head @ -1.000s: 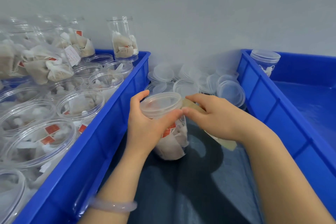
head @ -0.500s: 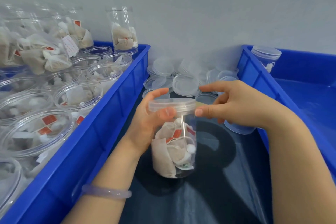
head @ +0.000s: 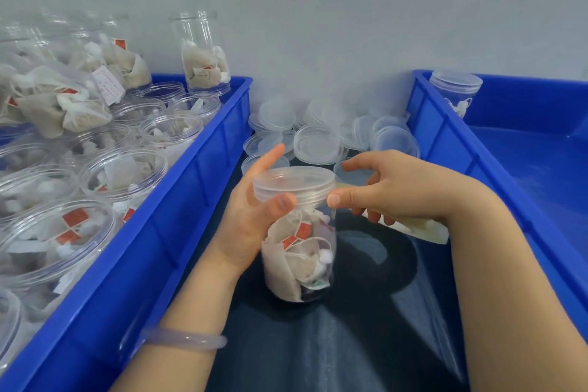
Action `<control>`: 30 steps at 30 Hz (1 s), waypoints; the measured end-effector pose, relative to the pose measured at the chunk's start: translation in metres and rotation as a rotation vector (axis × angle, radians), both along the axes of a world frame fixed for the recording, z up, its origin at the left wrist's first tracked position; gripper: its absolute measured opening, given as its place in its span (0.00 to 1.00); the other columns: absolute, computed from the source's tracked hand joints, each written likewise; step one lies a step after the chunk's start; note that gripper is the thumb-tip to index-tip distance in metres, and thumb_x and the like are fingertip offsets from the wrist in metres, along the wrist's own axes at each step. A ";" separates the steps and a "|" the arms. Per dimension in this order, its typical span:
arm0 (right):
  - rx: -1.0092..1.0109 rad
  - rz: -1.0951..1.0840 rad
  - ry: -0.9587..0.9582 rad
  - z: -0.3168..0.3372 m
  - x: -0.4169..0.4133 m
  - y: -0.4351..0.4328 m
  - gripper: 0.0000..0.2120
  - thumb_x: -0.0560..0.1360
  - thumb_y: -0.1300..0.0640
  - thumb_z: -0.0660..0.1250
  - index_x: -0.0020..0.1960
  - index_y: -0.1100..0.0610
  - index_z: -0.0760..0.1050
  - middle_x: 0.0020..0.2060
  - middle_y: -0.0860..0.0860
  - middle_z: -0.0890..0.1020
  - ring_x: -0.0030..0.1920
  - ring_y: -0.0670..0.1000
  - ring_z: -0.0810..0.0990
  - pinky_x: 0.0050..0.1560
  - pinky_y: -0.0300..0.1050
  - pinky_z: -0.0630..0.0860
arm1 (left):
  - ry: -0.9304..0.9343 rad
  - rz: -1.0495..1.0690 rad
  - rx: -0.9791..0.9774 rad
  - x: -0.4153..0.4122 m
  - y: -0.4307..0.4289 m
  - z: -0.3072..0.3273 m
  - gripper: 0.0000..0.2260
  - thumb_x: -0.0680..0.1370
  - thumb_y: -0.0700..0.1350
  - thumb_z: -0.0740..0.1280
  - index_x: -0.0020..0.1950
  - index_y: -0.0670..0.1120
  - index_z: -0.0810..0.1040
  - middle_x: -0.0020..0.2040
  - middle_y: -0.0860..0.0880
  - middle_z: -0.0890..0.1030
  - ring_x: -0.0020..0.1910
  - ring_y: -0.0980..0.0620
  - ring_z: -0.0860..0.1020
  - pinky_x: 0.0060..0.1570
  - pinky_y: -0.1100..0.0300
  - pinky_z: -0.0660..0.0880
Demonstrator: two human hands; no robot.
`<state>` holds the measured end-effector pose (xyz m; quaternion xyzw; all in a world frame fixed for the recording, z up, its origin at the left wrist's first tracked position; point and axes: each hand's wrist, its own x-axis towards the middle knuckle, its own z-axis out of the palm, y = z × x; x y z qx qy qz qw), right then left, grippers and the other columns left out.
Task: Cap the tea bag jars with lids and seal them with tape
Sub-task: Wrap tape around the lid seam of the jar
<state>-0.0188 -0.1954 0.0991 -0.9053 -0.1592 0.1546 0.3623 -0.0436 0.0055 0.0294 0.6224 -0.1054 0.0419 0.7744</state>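
Head view: we see the jar [head: 299, 261] standing upright on the dark table [head: 350, 347], between the left bin [head: 191, 187] and the right bin [head: 442, 137].
Axis: its long axis runs vertically, mouth up.
Lid: the clear lid [head: 294, 181] sits flat on the mouth, with a ridged rim.
Look: clear plastic, packed with pale tea bags, red tags and white strings.
Left hand [head: 251, 216]: wraps the jar near its top, thumb on the lid's rim, fingers [head: 267, 157] behind it.
Right hand [head: 401, 187]: thumb and forefinger pinch a yellowish tape strip [head: 423, 229] at the lid's right edge (the strip trails back under the wrist).
Hard to tell: we cannot judge whether the tape sticks to the lid; the left hand hides the jar's left side.
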 end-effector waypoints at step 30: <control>0.013 0.012 -0.144 0.011 -0.013 0.014 0.47 0.47 0.29 0.66 0.66 0.38 0.71 0.39 0.44 0.77 0.33 0.39 0.80 0.41 0.32 0.69 | 0.037 0.249 0.214 0.002 0.013 0.005 0.40 0.51 0.58 0.75 0.62 0.49 0.74 0.55 0.51 0.81 0.51 0.57 0.81 0.44 0.67 0.76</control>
